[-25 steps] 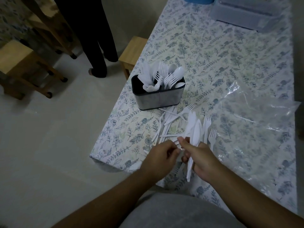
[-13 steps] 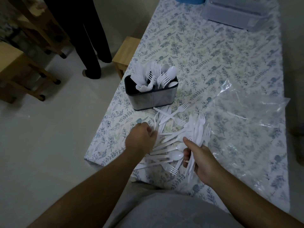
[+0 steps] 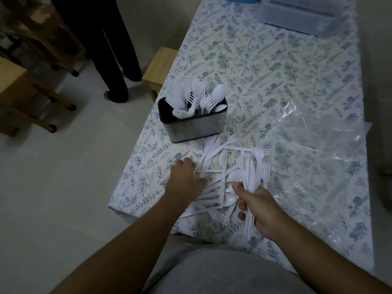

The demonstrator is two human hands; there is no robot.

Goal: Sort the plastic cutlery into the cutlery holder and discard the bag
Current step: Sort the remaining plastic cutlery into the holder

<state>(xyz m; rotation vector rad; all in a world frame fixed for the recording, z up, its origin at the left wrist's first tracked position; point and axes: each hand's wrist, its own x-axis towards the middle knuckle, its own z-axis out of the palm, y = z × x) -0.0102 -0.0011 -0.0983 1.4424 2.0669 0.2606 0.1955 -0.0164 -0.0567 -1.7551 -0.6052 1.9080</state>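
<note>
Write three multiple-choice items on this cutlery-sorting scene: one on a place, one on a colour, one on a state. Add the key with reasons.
1. Where does the clear plastic bag lie?
A. on the floor
B. flat on the table, right of the loose cutlery
C. inside the holder

2. What colour is the loose cutlery?
A. white
B. black
C. red

3. What is the right hand doing?
A. resting empty
B. lifting the bag
C. gripping a bundle of cutlery

Key: 1 B, the bag spreads over the floral tablecloth. 2 A, every piece looks white. 3 C, its fingers curl round several pieces, while the cutlery holder stands beyond.
</note>
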